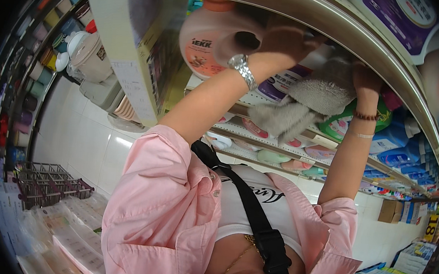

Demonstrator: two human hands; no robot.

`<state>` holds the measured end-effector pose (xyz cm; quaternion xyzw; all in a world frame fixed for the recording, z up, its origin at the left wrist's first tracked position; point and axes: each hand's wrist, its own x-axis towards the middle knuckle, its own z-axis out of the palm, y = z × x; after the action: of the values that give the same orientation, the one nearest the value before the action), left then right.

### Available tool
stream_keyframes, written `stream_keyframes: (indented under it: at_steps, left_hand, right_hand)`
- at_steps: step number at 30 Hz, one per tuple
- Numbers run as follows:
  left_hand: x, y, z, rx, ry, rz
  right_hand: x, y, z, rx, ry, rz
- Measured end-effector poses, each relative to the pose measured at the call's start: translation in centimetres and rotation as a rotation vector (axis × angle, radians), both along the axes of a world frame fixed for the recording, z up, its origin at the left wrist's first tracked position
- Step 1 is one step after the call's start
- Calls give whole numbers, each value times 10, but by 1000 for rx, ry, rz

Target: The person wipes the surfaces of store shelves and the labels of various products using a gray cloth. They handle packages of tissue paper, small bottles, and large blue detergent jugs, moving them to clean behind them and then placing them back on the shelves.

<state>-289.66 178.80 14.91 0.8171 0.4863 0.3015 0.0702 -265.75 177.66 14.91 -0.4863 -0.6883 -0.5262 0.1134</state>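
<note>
Both my arms reach up into a shelf of large bottles. My left hand [288,41], with a silver watch at its wrist, is in the shade below the upper shelf edge, beside a pale pink detergent jug [200,28] with an orange label. Its fingers are dim and blurred. My right hand [366,82], wearing a beaded bracelet, is closed on a fluffy grey cloth [325,89] that hangs down in front of the shelf. Behind the cloth stands a bottle with a purple label [276,90]. A green bottle [338,121] is below my right hand.
A curved metal shelf edge [314,9] passes over my hands. Blue bottles [394,144] stand on the right, and lower shelves hold more bottles. At the left are a shelf post [126,40], a wrapped bin [90,60] and a dark wire rack [51,185]. Packages [78,229] lie lower left.
</note>
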Motion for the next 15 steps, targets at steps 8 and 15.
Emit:
stream_keyframes:
  at_steps: [8, 15]
  left_hand:
    - [-95, -22, -50, 885, -328, 56]
    - [-165, 16, -45, 676, -478, 189]
  right_hand:
    - [-46, -42, -60, 134, 719, 333]
    - [-156, -65, -45, -94, 853, 673]
